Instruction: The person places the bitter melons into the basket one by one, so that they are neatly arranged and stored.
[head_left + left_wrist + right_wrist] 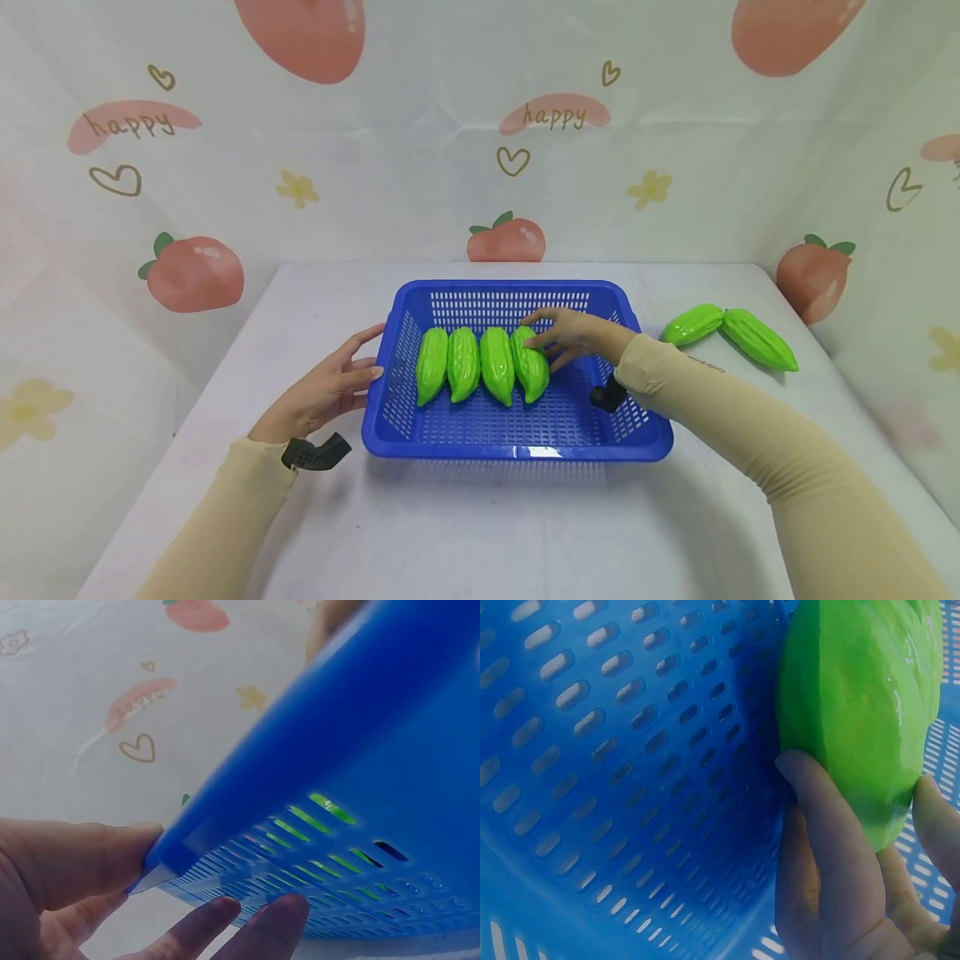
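Observation:
A blue plastic basket (pixel 517 452) with slotted walls stands in the middle of the table. Several glossy green bitter melons lie side by side inside it, tips toward the front. My left hand (pixel 330 392) holds the basket's left rim (pixel 217 802), thumb at the edge and fingers under it against the outer wall. Inside the basket, my right hand (pixel 573 333) grips the rightmost bitter melon (pixel 531 367) near its far end. In the right wrist view, the fingers (pixel 832 847) sit on both sides of that bitter melon (pixel 862 712).
Two more bitter melons, one angled left (pixel 692 325) and one angled right (pixel 760 340), lie on the white table (pixel 480 542) to the right of the basket. A printed cloth backdrop (pixel 420 183) rises behind and on both sides.

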{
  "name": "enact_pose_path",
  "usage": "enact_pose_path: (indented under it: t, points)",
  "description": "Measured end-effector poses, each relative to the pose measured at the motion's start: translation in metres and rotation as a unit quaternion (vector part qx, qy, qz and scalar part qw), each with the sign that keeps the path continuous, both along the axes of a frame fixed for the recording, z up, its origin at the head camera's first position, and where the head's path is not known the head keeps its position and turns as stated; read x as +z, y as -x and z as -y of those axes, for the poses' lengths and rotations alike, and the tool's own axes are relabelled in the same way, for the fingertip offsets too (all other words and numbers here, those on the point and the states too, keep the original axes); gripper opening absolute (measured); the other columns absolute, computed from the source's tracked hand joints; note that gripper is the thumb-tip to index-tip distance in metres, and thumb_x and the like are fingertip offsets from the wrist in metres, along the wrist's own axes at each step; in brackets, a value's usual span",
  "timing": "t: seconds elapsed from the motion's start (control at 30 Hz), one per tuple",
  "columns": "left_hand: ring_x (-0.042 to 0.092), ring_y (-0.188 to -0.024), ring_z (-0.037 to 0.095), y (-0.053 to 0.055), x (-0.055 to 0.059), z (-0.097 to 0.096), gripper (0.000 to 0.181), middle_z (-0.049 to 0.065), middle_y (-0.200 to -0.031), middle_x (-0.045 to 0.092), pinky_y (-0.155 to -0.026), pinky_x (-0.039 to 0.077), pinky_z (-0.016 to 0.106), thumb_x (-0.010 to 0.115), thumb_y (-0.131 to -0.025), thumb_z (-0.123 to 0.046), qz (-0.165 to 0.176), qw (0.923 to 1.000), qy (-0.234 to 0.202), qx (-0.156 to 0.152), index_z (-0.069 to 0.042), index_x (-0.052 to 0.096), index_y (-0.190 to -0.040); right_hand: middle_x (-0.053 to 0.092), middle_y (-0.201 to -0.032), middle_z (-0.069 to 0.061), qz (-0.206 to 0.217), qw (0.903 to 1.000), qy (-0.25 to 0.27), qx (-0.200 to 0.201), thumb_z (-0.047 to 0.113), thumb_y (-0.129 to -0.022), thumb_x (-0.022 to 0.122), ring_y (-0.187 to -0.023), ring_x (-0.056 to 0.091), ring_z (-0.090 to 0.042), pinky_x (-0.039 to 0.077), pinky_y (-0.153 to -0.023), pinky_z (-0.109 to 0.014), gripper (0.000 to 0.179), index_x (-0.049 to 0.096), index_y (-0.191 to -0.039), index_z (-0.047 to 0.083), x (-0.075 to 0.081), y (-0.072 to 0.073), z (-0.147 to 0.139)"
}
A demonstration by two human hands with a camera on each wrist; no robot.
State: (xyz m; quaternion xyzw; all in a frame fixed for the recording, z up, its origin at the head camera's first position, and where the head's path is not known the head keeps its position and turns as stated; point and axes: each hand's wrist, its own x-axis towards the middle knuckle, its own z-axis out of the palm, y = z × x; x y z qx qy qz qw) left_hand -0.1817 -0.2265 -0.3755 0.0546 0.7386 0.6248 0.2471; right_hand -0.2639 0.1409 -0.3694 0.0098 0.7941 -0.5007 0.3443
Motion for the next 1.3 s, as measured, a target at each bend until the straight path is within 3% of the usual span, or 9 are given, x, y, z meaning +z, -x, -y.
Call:
enact_pose_path:
  t: [0.8, 1.1, 1.3]
  points:
    - [0.065, -0.107, 0.023, 0.001, 0.0, 0.0, 0.078, 0.023, -0.144, 0.044, -0.096, 0.052, 0.044, 0.061, -0.096, -0.025, 0.001, 1.0, 0.0, 0.004, -0.034, 0.011, -0.155, 0.032, -0.15, -0.022, 0.007, 1.0, 0.002, -0.001, 0.012, -0.096, 0.059, -0.132, 0.041, -0.047, 0.057, -0.082, -0.048, 0.057, 0.036, -0.148, 0.015, -0.001, 0.003, -0.001]
    - [0.065, -0.107, 0.023, 0.001, 0.001, -0.001, 0.079, 0.023, -0.144, 0.044, -0.096, 0.052, 0.044, 0.061, -0.095, -0.025, 0.002, 1.0, 0.001, 0.006, -0.033, 0.01, -0.155, 0.034, -0.15, -0.022, -0.029, 0.9995, 0.008, -0.006, 0.01, -0.095, 0.059, -0.135, 0.039, -0.044, 0.046, -0.1, -0.055, 0.056, 0.038, -0.147, 0.012, 0.009, 0.004, -0.004]
    - [0.065, -0.109, 0.023, 0.001, 0.001, -0.002, 0.079, 0.023, -0.145, 0.043, -0.097, 0.051, 0.045, 0.061, -0.096, -0.025, 0.004, 1.0, -0.004, 0.007, -0.033, 0.01, -0.155, 0.038, -0.147, -0.019, -0.051, 0.9965, 0.06, -0.027, 0.01, -0.097, 0.057, -0.134, 0.042, -0.039, 0.041, -0.106, -0.054, 0.053, 0.039, -0.147, 0.011, 0.027, 0.005, -0.012]
